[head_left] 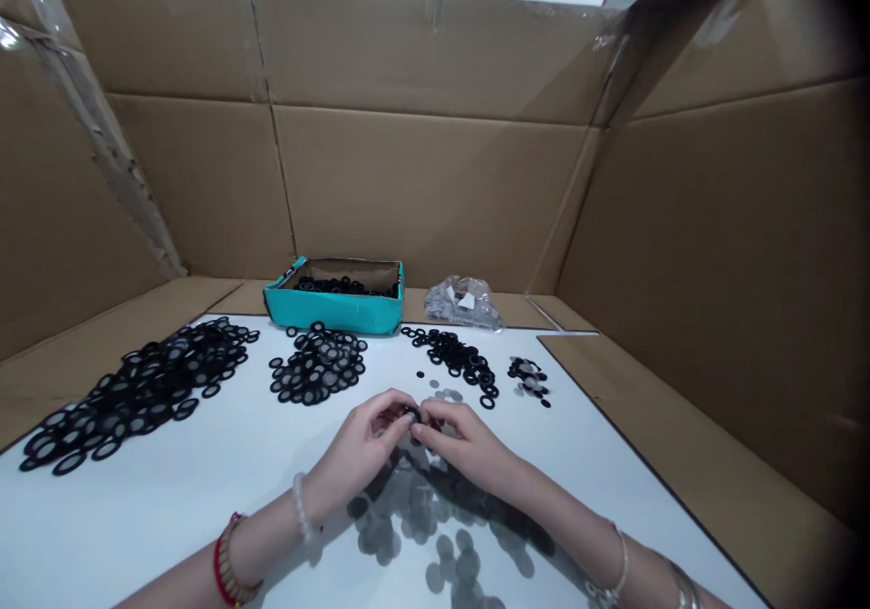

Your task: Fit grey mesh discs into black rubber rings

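Brown cardboard walls (435, 188) enclosed your white tabletop (224, 473). Small grey discs (445, 547) lay nearest you; beyond them, your left hand (363, 446) and right hand (472, 446) pinched a small round black piece (412, 415) between them, neither nearer. Farther, an open turquoise box (333, 311) held black rings (333, 285); a clear plastic bag (462, 303) lay beside it.

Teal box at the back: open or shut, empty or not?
Open, not empty: nothing covers the top of the teal box, and black rings show inside. Cannot tell how deep they lie; the bottom is hidden.
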Demonstrator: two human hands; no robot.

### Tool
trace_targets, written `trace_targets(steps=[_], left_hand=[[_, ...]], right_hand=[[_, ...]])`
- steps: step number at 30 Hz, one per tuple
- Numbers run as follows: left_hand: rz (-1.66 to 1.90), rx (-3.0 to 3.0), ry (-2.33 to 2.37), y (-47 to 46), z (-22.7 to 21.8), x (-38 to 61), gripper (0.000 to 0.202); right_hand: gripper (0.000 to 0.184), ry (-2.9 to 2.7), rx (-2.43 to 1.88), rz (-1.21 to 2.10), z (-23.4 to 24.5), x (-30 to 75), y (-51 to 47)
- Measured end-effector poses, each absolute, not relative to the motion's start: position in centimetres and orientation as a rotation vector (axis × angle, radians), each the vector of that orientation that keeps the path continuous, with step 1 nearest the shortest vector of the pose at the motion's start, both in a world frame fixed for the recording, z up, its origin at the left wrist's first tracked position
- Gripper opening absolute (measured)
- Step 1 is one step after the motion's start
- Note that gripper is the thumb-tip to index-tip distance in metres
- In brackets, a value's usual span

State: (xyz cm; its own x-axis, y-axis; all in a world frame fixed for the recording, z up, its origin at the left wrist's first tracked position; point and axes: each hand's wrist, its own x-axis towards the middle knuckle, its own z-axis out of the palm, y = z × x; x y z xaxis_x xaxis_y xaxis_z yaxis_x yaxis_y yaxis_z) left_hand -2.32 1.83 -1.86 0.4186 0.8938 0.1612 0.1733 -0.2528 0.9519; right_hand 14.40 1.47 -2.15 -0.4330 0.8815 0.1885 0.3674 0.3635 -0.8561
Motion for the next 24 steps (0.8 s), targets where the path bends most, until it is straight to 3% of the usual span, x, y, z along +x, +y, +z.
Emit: trace_targets(steps=[6,16,24], left_hand=[[0.884,2.004,1.003,2.0,-1.7,-3.2,0.010],[0.921,1.866,0.894,1.4,-1.2,-2.9,0.013],[0.956,1.786,0.973,2.3,-1.4,-3.2,0.012]], right_hand=[[0.024,-2.024,-1.070,0.902,-2.8,14.7,1.9],[0.016,-2.260,-0.992,0.562,-1.5,15.1,1.3],[0.026,-2.223,-0.917,0.476,-1.9,15.0,1.2]])
